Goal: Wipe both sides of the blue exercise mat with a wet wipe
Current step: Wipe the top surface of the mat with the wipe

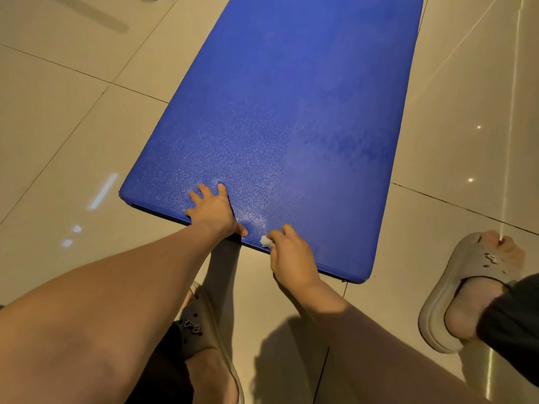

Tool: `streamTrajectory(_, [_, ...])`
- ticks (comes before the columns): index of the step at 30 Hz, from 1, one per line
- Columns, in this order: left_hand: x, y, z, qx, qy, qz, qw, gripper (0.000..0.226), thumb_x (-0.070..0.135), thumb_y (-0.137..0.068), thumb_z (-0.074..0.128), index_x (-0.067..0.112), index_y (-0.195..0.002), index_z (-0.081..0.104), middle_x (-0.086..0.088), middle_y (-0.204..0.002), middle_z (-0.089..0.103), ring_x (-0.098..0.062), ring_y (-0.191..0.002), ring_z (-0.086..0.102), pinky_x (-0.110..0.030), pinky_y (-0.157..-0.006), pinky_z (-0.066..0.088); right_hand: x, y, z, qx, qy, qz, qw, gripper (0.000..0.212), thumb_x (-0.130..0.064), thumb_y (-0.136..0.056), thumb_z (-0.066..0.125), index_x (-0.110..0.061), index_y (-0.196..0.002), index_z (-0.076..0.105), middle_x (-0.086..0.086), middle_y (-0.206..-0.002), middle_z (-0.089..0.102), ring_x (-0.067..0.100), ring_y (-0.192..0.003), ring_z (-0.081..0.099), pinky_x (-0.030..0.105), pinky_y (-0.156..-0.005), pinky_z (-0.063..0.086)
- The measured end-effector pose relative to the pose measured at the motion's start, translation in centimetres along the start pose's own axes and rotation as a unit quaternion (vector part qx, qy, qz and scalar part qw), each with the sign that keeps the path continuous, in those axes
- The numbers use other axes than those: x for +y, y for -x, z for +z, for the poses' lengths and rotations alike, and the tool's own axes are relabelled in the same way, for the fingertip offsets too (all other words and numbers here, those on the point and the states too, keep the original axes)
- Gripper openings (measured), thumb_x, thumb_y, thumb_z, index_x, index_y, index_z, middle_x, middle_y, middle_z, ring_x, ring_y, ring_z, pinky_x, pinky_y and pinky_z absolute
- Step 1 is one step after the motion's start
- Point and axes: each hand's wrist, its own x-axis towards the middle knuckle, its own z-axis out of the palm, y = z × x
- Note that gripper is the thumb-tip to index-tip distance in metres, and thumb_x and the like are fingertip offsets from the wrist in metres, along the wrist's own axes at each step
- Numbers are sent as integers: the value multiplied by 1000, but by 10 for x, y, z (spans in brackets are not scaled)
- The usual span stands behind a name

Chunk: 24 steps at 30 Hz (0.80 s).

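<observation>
The blue exercise mat [291,112] lies flat on the tiled floor and runs from the near edge to the top of the view. My left hand [211,209] rests flat on the mat's near edge, fingers spread. My right hand [288,255] sits at the same near edge, to the right, closed on a small bunched white wet wipe [264,241] that touches the mat. Darker damp patches show on the mat's right half.
Beige glossy floor tiles [73,126] surround the mat. My two feet in grey slippers stand close to the near edge, one slipper [204,325] under my left arm and the other slipper [455,290] at the right.
</observation>
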Motion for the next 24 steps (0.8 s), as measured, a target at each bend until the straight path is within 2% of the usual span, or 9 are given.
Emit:
streamTrajectory(3, [0,0,1,6,-1,2,1000,140,63,-56,91,23,-160,6,-21,-165,-2,-48,-152,-1,-68,-113,28,-22,-10,3,-19,-2,-3,1000,10,-16,-100,52,-14,-107,59,9,-106,55,33,-90,61,39,-72,44])
streamTrajectory(8, [-2,-1,1,3,0,3,1000,141,64,-55,91,23,-160,5,-21,-166,-2,-49,-152,-2,-69,-114,25,-27,-12,0,-44,39,3,998,14,-18,-99,52,-13,-111,56,10,-113,58,35,-97,61,39,-73,43])
streamTrajectory(12, [0,-1,0,-1,4,4,1000,141,63,-55,92,23,-160,6,-22,-166,-2,-49,-152,-2,-69,-116,25,16,21,-13,-12,45,41,998,12,-25,-98,54,-13,-98,58,8,-99,61,32,-83,62,32,-63,34])
streamTrajectory(14, [0,0,0,2,4,2,1000,141,62,-55,92,23,-160,6,-22,-166,-2,-49,-152,-2,-69,-115,24,33,39,-16,20,56,76,995,15,-29,-96,56,-14,-93,57,5,-93,59,29,-76,62,33,-59,41])
streamTrajectory(16, [-1,1,0,3,3,3,1000,141,63,-55,92,23,-160,6,-22,-166,-2,-49,-152,-2,-69,-115,25,32,40,-13,30,56,97,993,15,-29,-98,56,-14,-99,60,5,-99,56,26,-79,62,34,-63,49])
streamTrajectory(17, [-1,1,1,4,2,5,1000,140,63,-56,91,23,-159,6,-21,-166,-2,-49,-152,-1,-69,-115,26,23,34,-10,31,41,98,994,16,-28,-99,55,-13,-103,61,6,-104,54,27,-81,61,33,-66,47])
streamTrajectory(19, [-1,1,1,8,2,6,1000,139,63,-56,91,24,-159,6,-21,-165,-2,-48,-152,-1,-68,-115,26,-1,15,0,17,12,73,997,18,-23,-101,53,-11,-110,62,9,-112,52,30,-89,61,34,-71,43])
streamTrajectory(22, [-2,2,2,9,-3,3,1000,140,64,-57,91,24,-160,5,-21,-166,-3,-47,-152,-2,-68,-116,26,-30,-5,10,-13,-8,31,999,18,-14,-99,55,-12,-116,59,10,-120,53,33,-96,61,41,-81,50])
streamTrajectory(24, [-1,2,2,7,-6,0,1000,140,63,-57,90,23,-160,4,-20,-166,-4,-47,-153,-2,-68,-116,25,-27,-5,9,-20,-4,24,1000,13,-14,-100,54,-12,-113,58,10,-117,52,34,-93,60,43,-78,50])
